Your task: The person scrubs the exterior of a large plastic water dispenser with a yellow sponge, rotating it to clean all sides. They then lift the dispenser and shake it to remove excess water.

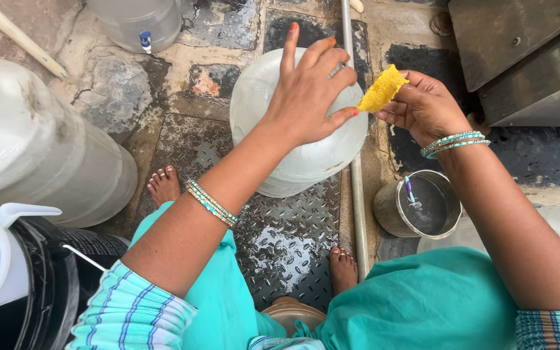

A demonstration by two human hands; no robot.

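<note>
My left hand (306, 84) rests flat, fingers spread, on the rounded side of a big white plastic water jar (306, 155) standing on the wet floor between my bare feet. My right hand (422, 107) pinches a folded yellow scrub sponge (382, 89) just right of the jar, close to the left hand's fingertips. Both wrists carry thin bangles.
A small steel pot (422, 207) with water and a small brush inside sits at the right. A metal pipe (356, 194) runs along the floor beside the jar. Large translucent water jars (40, 155) lie at left, another with a tap (137, 23) at top. Steel boxes (526, 52) stand top right.
</note>
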